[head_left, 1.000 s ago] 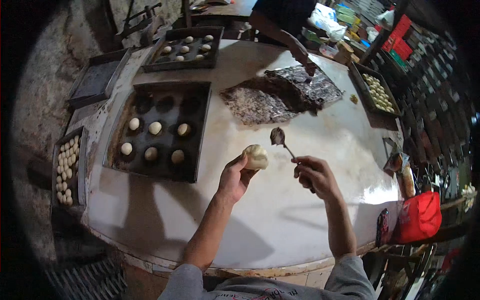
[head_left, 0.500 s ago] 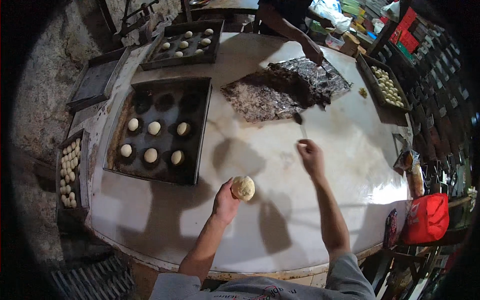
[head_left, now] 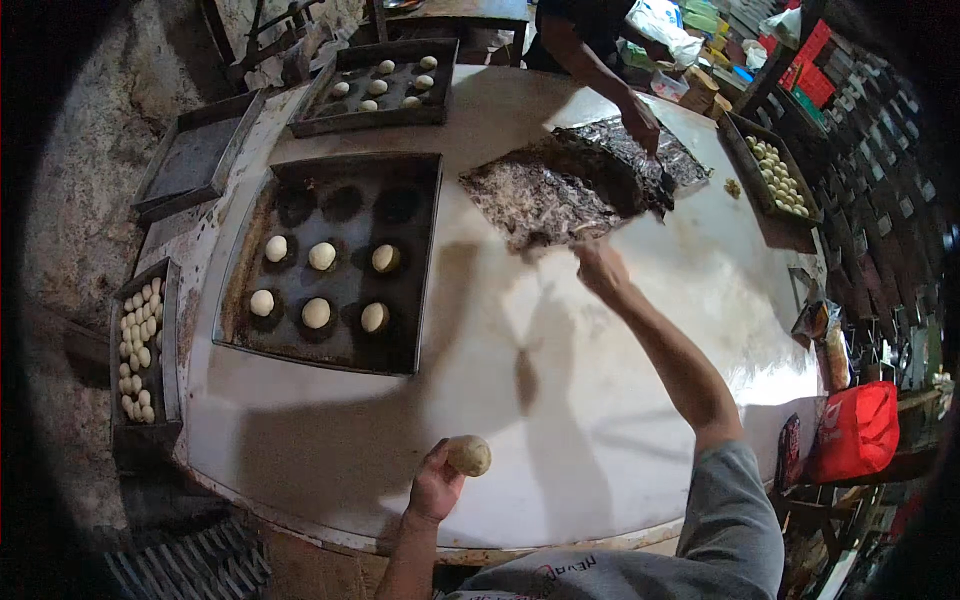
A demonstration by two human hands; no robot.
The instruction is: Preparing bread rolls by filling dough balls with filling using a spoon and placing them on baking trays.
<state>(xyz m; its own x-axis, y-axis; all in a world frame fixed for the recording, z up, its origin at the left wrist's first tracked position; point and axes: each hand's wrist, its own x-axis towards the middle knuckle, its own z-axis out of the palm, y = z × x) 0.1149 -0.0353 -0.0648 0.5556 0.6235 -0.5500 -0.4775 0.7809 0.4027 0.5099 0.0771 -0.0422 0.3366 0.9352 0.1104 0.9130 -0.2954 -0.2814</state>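
My left hand [head_left: 436,486] is closed around a round, pale dough ball [head_left: 469,456] near the table's front edge. Farther forward, my right hand [head_left: 602,270] is closed at the near edge of a dark, crumbly filling [head_left: 545,198], spread on a shiny sheet. The spoon it grips is mostly hidden now; its dark bowl shows in the earlier picture. Left of my hands, a dark square baking tray [head_left: 428,290] holds two rows of dough balls [head_left: 316,313], with dark round marks in its far part.
Across the table [head_left: 500,420], another person's hand [head_left: 643,128] reaches over the filling. More trays with dough balls stand at the far left [head_left: 445,95], left edge [head_left: 172,350] and right [head_left: 740,150]. A bare tray [head_left: 195,155] lies upper left. A red bag [head_left: 856,430] sits at right.
My left hand has drawn back toward me with the dough ball. My right hand has moved forward to the filling's near edge. The other person's hand has shifted slightly nearer.
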